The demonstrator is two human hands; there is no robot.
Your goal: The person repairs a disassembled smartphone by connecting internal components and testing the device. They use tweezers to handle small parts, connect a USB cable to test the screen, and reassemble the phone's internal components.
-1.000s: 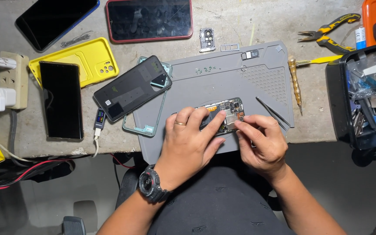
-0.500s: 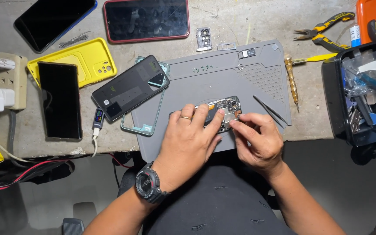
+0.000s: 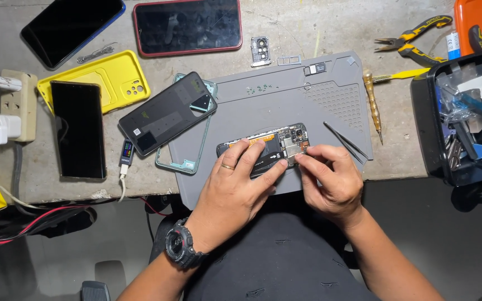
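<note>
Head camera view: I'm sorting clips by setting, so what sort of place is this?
Most likely a phone repair bench. Both hands, left hand and right hand, work on an opened phone on a grey work mat, with tweezers, pliers and other phones nearby.

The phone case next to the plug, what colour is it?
Yellow: the phone case shows best in the head view.

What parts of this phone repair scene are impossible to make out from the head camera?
- Opened phone: its lower half is covered by the left hand.
- Right hand: whatever its fingertips pinch is too small to tell.
- Orange box: cut off by the top right edge.
- Black tray: contents are blurred behind glaring plastic bags.
- Small screws on the grey mat: too tiny to count.
</note>
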